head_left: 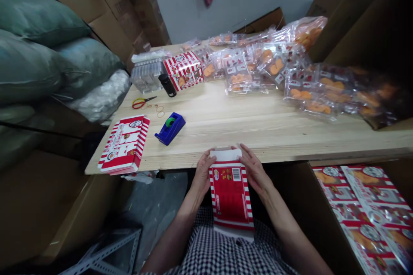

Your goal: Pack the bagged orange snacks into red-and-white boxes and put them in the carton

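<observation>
Worktop of pale, long wood (209, 122) bears a flat stack of red-and-white printed cardboard (124, 144) at its near left corner. Just outside the near edge is one rectangular red-and-white striped cardboard carton (230, 193). The left hand (203, 171) and the right hand (254, 171), fingers almost closed, pinch its upper end by the white cardboard flap (226, 155). In my judgement, both thumbs should press equally, so the flap does not bend crooked.

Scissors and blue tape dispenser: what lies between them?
Thin tan loops, probably rubber bands, lie between the scissors and the blue tape dispenser, in the head view.
</observation>
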`<state>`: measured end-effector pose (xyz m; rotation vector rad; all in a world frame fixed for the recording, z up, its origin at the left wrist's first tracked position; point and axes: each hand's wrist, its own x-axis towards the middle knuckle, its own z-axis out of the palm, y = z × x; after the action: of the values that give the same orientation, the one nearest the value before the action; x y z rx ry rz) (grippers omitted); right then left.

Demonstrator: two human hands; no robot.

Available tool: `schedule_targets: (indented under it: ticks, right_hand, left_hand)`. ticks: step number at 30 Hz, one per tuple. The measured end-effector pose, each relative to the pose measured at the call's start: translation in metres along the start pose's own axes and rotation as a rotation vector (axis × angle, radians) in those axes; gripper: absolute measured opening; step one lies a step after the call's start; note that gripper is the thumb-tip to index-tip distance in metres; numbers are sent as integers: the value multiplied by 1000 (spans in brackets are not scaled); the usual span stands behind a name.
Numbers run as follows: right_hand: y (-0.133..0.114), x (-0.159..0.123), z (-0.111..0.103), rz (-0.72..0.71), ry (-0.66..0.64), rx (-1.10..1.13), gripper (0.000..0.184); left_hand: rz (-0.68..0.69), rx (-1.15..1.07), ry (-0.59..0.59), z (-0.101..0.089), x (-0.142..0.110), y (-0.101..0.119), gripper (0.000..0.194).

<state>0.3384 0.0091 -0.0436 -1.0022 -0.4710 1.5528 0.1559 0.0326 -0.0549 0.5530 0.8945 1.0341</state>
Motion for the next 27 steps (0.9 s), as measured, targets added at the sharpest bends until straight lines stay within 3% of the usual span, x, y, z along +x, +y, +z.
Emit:
schedule_targets:
  ticks: [4, 8, 16, 22, 24, 27]
  right_hand:
    - [-11, 3, -2, 132, -107, -29, 50]
    - [-5, 7, -13, 77, -95, -102, 35]
    - [-5, -1, -46, -39, -243, -445, 21]
    - [-23, -5, -39, -22, -246, -485, 17]
    - [-31, -5, -34, -6, -293, -498, 17]
    - [-40, -2, -31, 49, -414, -577, 32]
  left_hand:
    - [-56, 23, -70, 2, 4, 10, 44]
    - [-14, 110, -71, -5, 7, 8, 39]
    - [50, 500, -272, -30, 5, 14, 23]
    - [32, 666, -366, -11, 2, 33, 22]
    - [18, 674, -416, -5, 4, 40, 24]
    - [7, 716, -528, -1, 9, 47, 30]
